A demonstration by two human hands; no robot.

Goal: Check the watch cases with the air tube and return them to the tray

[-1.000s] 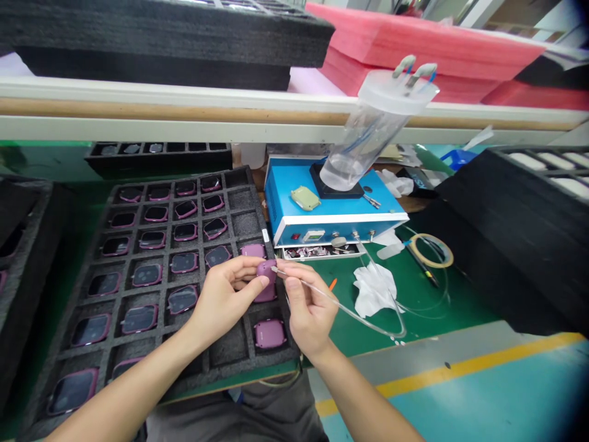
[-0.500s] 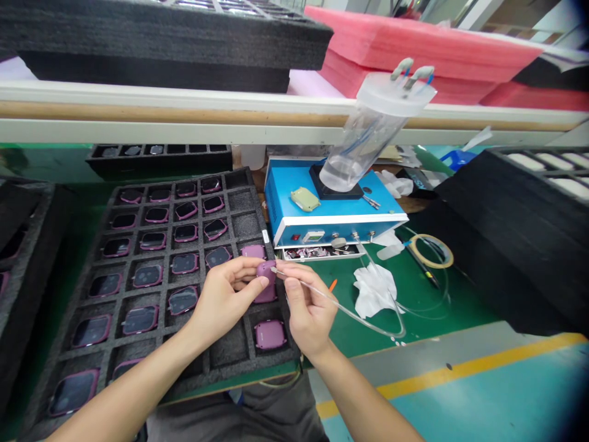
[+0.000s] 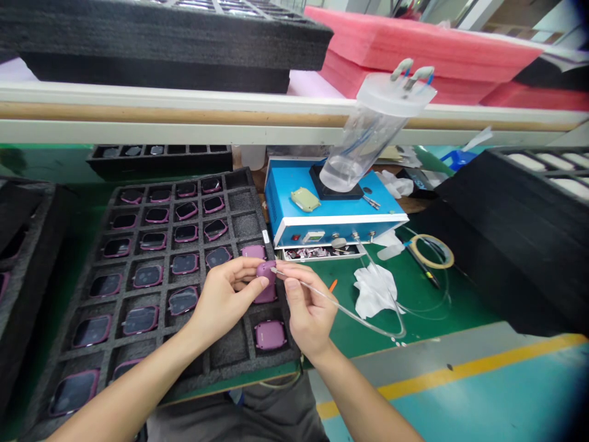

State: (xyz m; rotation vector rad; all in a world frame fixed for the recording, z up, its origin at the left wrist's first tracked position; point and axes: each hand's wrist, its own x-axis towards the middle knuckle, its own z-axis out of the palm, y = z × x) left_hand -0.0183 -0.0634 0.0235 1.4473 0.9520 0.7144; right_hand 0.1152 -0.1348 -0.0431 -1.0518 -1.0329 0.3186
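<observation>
My left hand (image 3: 229, 291) pinches a purple watch case (image 3: 265, 270) between thumb and fingers, above the right column of the black foam tray (image 3: 229, 355). A clear thin tube (image 3: 317, 290) runs through my right hand (image 3: 309, 307), which is closed around its end. The tube's tip touches the watch case or lies very close to it. Beneath my hands, more purple cases sit in the tray, one (image 3: 270, 335) lying back side up in the front right compartment. Dark-screened watch cases (image 3: 147, 275) fill many of the other compartments.
Behind my hands stands a blue machine box (image 3: 338, 224) bearing a clear cylinder (image 3: 354, 147) and a pale green watch case (image 3: 305, 199). A drawer of small parts (image 3: 317, 252), crumpled white tissue (image 3: 375, 288) and a tape roll (image 3: 432, 251) are nearby. A shelf (image 3: 184, 132) crosses overhead.
</observation>
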